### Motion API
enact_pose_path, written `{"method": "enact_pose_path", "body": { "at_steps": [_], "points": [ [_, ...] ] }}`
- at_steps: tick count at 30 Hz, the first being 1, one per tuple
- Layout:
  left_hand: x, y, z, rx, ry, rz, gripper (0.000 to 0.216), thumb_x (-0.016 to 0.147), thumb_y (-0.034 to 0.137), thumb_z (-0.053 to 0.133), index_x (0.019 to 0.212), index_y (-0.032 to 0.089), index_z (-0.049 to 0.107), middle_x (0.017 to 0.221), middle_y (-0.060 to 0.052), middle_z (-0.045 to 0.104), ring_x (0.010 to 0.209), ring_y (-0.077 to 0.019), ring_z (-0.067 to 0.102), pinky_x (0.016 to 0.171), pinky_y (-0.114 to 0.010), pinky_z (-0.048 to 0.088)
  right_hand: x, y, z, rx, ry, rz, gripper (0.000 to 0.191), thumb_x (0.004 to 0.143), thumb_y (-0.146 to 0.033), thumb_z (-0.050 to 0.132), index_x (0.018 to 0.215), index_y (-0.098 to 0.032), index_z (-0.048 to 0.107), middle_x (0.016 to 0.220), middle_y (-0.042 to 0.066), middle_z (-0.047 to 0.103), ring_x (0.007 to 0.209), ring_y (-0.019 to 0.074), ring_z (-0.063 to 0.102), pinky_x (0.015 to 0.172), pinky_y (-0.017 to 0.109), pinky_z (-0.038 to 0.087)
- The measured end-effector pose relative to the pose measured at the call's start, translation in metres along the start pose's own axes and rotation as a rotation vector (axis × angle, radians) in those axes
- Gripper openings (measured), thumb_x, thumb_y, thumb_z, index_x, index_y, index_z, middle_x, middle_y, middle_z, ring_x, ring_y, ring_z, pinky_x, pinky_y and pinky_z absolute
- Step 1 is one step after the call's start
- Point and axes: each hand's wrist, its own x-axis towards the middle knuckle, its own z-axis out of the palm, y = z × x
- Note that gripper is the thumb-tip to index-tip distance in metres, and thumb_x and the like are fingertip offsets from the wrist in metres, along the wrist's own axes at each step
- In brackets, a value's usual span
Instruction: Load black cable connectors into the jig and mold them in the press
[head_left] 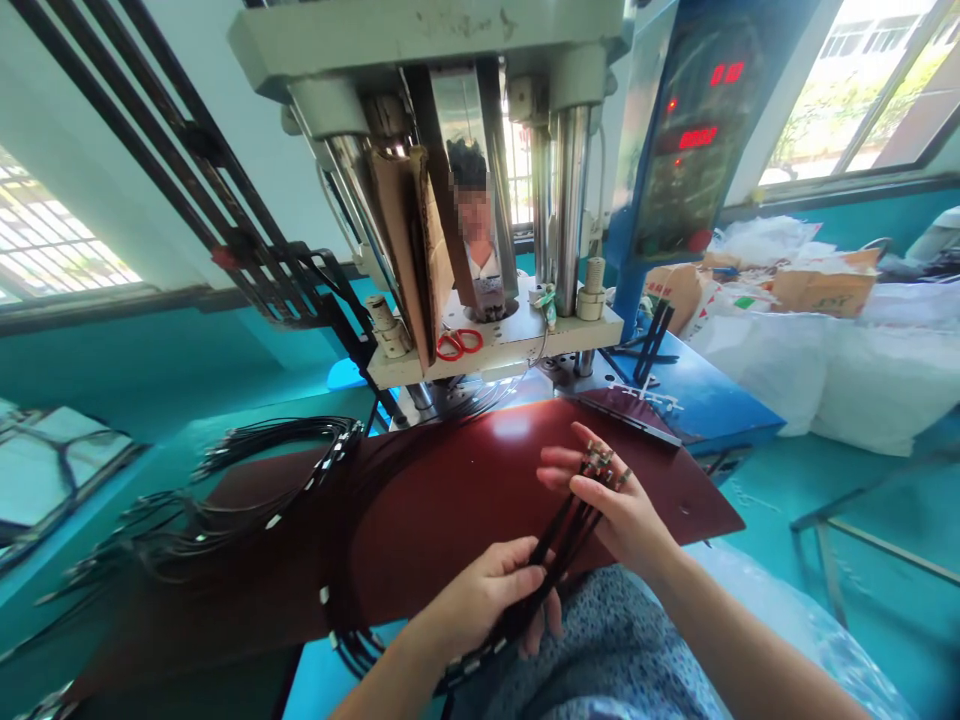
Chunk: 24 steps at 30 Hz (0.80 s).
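Observation:
A bundle of black cables (pixel 555 545) runs through both hands over the front edge of the dark red board (pixel 442 500). My left hand (pixel 506 590) is closed around the bundle, thumb on top. Farther up, my right hand (pixel 611 490) holds the cable ends between thumb and fingers; small metal connectors (pixel 598 460) show there against the fingers. From my left hand the cables curve down and left in a loop, with white tags (pixel 324 595) on them. Part of the loop is hidden behind my left forearm.
A press (pixel 480 345) stands behind the board, with red-handled scissors (pixel 459 344) and cardboard (pixel 405 240) on it. More coiled cables (pixel 300 440) lie at left. A control panel (pixel 690 130) with red digits is at right, near white sacks (pixel 862 370). A metal frame (pixel 825 560) stands lower right.

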Motion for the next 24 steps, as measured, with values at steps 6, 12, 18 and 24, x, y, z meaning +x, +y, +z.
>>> {"method": "enact_pose_path", "body": {
  "at_steps": [6,12,18,24],
  "points": [
    [0.028,0.024,0.023,0.135,0.077,0.146,0.026,0.077,0.037,0.061,0.082,0.012,0.058,0.065,-0.002,0.060,0.049,-0.0085,0.053,0.050,-0.021,0.041,-0.004,0.000,-0.002,-0.137,-0.172,0.160,0.040,0.076,-0.031,0.069,0.113,-0.023,0.058,0.091,0.007,0.071,0.081,0.0219,0.067,0.073,0.040,0.054],
    [0.056,0.031,0.035,0.130,0.137,0.102,0.034,0.077,0.048,0.056,0.078,0.013,0.054,0.049,0.003,0.051,0.032,-0.0048,0.038,0.033,-0.017,0.025,0.023,-0.043,-0.022,-0.294,-0.332,-0.048,0.052,0.081,-0.047,0.060,0.129,-0.030,0.049,0.136,0.005,0.048,0.126,0.0229,0.042,0.105,0.044,0.034],
    [0.067,0.029,0.037,0.096,0.162,0.083,0.037,0.073,0.049,0.057,0.070,0.012,0.054,0.052,-0.001,0.056,0.037,-0.0080,0.047,0.034,-0.018,0.032,0.037,-0.059,-0.017,-0.860,-0.686,0.162,0.048,0.088,-0.049,0.047,0.128,-0.024,0.053,0.130,0.005,0.054,0.117,0.0228,0.051,0.098,0.038,0.041],
    [0.079,0.021,0.040,0.090,0.146,0.095,0.041,0.077,0.047,0.054,0.060,0.010,0.056,0.050,-0.004,0.055,0.038,-0.0081,0.047,0.037,-0.020,0.034,0.030,-0.038,-0.015,-0.866,-0.644,0.062,0.049,0.090,-0.048,0.040,0.131,-0.022,0.049,0.129,0.005,0.055,0.107,0.0213,0.058,0.079,0.030,0.052]
  ]
}}
